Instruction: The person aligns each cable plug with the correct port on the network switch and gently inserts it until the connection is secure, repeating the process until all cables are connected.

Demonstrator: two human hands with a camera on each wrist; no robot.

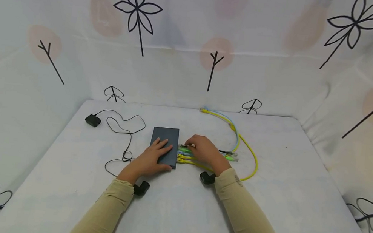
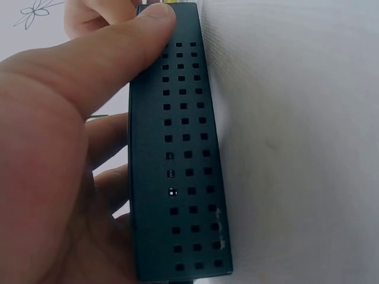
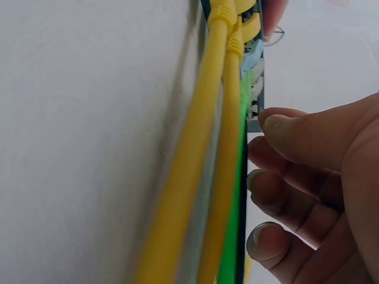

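A dark flat network switch (image 1: pixel 166 134) lies on the table. My left hand (image 1: pixel 149 159) rests on it, fingers spread over its top; in the left wrist view the thumb (image 2: pixel 148 32) presses along its perforated side (image 2: pixel 183 136). Ethernet cables run from its right side: yellow cables (image 3: pixel 195 127), a green cable (image 3: pixel 233 219) and a black cable (image 3: pixel 241 207). At the black cable's switch end, my right hand (image 1: pixel 206 151) pinches with thumb (image 3: pixel 290 131) and forefinger, the other fingers curled beside the cable. The plug itself is hidden behind the fingertips.
A black power adapter (image 1: pixel 92 120) lies on the left, its thin cord (image 1: pixel 130 143) looping towards the switch. Yellow cable (image 1: pixel 254 157) and light blue cable (image 1: pixel 228 120) arc across the table (image 1: pixel 285 218) at right. Patterned cloth walls (image 1: pixel 178 66) stand around it.
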